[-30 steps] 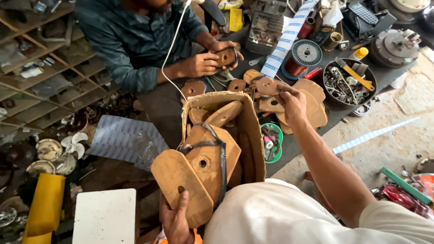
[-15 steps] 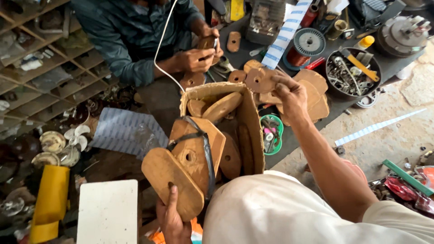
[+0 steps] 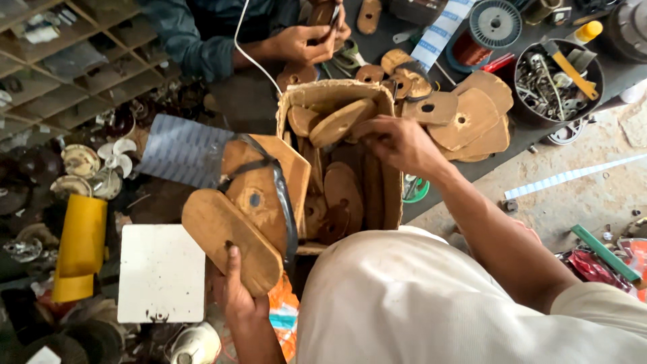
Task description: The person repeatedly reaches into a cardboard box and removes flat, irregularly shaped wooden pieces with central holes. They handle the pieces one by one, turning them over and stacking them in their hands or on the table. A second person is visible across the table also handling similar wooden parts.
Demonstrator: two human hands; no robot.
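My left hand [image 3: 237,290] grips the lower end of an oval brown wooden piece [image 3: 226,236] at the bottom left of a cardboard box [image 3: 391,195]. A strap-bound stack of similar boards [image 3: 269,182] leans on the box's left wall. My right hand [image 3: 397,141] reaches over the box's top right corner with its fingers on an oval wooden piece [image 3: 340,121] lying across the pieces stood inside. Whether it grips that piece is unclear.
Loose wooden pieces [image 3: 472,118] lie on the dark table [image 3: 499,158] behind the box. A black bowl of metal parts [image 3: 556,81] and a wire spool [image 3: 495,23] stand at the back right. Another person's hands [image 3: 306,40] work opposite. A white slab [image 3: 162,273] and yellow roll [image 3: 81,246] lie left.
My right hand has come back from the pieces on the table to the box's top edge. The view has tilted down and closer. My left hand keeps its hold.
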